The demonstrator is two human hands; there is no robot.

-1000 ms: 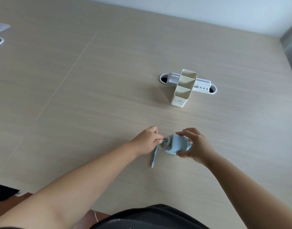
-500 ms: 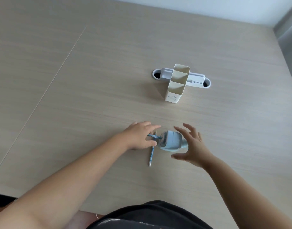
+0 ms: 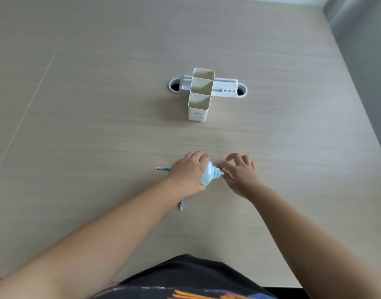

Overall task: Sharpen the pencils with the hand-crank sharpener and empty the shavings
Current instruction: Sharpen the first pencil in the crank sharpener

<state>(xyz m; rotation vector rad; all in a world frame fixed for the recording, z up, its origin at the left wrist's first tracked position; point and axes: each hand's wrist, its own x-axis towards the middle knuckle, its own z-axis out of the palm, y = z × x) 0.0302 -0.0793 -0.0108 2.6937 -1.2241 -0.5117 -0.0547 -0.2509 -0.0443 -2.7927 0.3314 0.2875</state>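
Note:
A light blue hand-crank sharpener (image 3: pixel 209 176) lies on the wooden table (image 3: pixel 99 130) near the front middle. My left hand (image 3: pixel 188 172) covers its left side and grips the body. A blue pencil (image 3: pixel 163 168) sticks out to the left from under that hand, level with the sharpener. My right hand (image 3: pixel 240 172) is just right of the sharpener, with thumb and forefinger closed on the small crank end (image 3: pixel 220 171). A second blue pencil (image 3: pixel 181 205) lies on the table, mostly hidden under my left wrist.
A cream pencil holder (image 3: pixel 198 114) with three empty compartments stands behind the hands at mid-table. A white cable tray (image 3: pixel 227 91) is set into the table behind it. The table's right edge meets a grey wall (image 3: pixel 362 61).
My left hand moved from the pencil onto the sharpener's body and closed on it. My right hand left the body and went to the crank end. A pencil now points out to the left.

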